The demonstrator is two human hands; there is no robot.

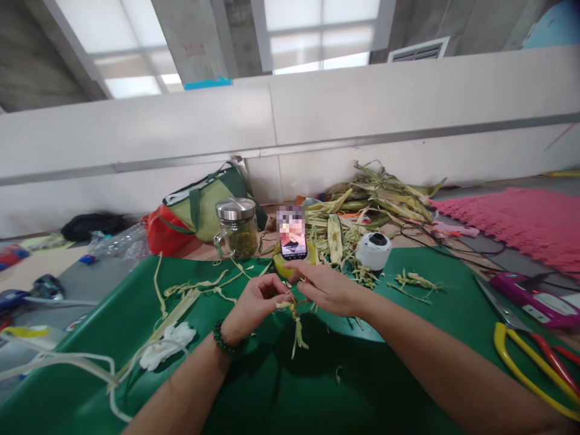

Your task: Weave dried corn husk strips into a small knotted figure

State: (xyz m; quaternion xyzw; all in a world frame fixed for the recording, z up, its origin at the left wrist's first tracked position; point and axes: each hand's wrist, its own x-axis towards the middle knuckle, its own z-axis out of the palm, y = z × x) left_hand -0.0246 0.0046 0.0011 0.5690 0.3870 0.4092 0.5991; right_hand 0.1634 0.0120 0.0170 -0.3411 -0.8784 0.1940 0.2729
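Note:
My left hand, a dark green bead bracelet at its wrist, pinches a small knotted bundle of corn husk strips between thumb and fingertips. Its loose pale-green ends hang down over the green mat. My right hand is close beside it, index finger stretched out toward the lower edge of a phone. Its thumb looks apart from that finger, and its other fingertips are partly hidden near the bundle. Leaning upright on a yellow stand, the phone has a lit, partly blurred screen.
Large scissors with yellow and red handles lie at right, near a purple device. A white roll, a husk pile and a glass jar stand behind. White cord and crumpled tissue are at left.

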